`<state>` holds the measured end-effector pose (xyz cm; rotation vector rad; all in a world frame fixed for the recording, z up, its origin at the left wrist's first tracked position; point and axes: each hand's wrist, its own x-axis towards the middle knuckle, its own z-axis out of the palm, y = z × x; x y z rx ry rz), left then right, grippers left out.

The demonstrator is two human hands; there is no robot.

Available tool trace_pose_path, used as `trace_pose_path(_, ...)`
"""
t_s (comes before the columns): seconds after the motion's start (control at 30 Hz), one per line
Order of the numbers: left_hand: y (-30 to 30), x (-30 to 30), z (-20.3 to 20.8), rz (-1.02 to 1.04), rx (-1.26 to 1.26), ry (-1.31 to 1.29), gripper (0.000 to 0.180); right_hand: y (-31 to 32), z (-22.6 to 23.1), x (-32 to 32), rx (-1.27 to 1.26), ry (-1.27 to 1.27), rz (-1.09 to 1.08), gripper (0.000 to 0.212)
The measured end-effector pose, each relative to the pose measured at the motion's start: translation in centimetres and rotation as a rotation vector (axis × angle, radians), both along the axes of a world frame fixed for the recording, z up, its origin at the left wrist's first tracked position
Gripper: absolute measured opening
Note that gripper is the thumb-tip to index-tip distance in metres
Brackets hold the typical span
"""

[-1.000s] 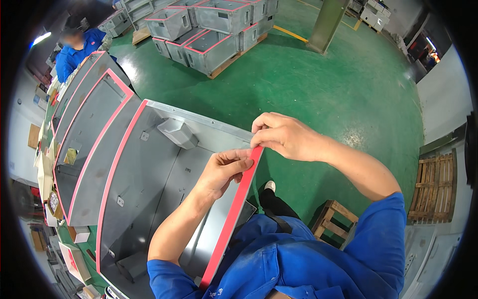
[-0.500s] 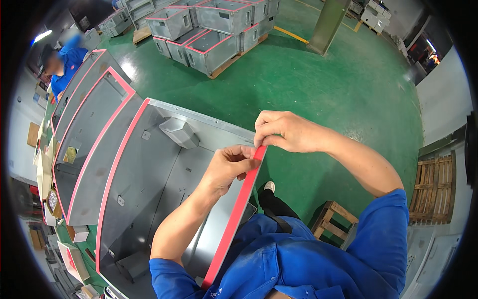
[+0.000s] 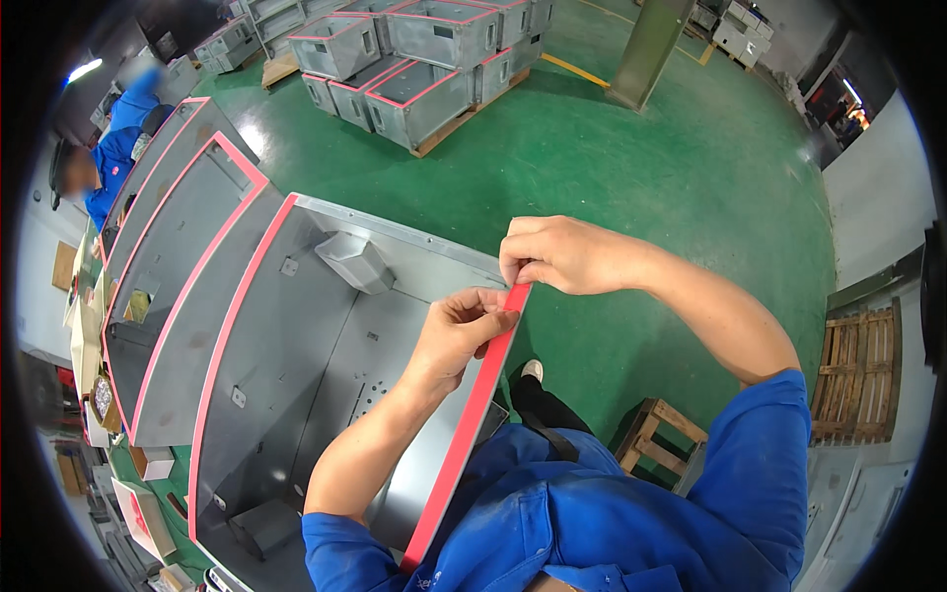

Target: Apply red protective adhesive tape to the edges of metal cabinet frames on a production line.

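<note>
The left hand is pinching the red strip on the gray metal cabinet's near rim and the right hand is holding its corner end narrowly, the opposite long rim already being lined, the short end rim showing bare.

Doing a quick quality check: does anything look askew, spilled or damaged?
Nothing looks spilled or damaged. On the near box, the far rim stands out: bare metal, while the neighbouring box has red strip there.
</note>
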<state>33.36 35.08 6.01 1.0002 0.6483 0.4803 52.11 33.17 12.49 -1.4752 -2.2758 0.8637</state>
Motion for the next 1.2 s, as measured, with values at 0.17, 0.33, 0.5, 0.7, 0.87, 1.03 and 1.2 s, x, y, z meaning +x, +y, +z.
trace_pose_path(0.17, 0.0, 0.2, -0.3, 0.008, -0.024, -0.034, 0.009, 0.6, -0.3, 0.2, 0.025, -0.069, 0.093, 0.007)
trace_pose_path(0.33, -0.2, 0.3, -0.3, 0.028, -0.046, -0.032, 0.009, 1.4, 0.3, 0.3, -0.03, -0.1, 0.173, 0.008)
trace_pose_path(0.5, -0.4, 0.3, -0.6, 0.053, -0.059, -0.029, 0.01, 2.3, 1.2, 0.0, -0.183, -0.212, 0.189, 0.007)
trace_pose_path(0.7, -0.7, 0.5, -0.3, 0.066, -0.067, -0.019, 0.01, 3.1, 1.4, -0.3, -0.212, -0.279, 0.235, 0.007)
trace_pose_path(0.87, -0.6, 0.5, -0.5, 0.082, -0.073, -0.026, 0.008, 3.2, 2.7, -0.8, -0.262, -0.318, 0.231, 0.008)
trace_pose_path(1.03, -0.8, 0.5, -0.4, 0.08, -0.079, -0.016, 0.009, 3.3, 2.7, -1.1, -0.285, -0.34, 0.215, 0.008)
trace_pose_path(1.2, -0.7, 0.4, -0.5, 0.076, -0.075, -0.029, 0.009, 3.4, 2.6, -1.2, -0.262, -0.374, 0.223, 0.008)
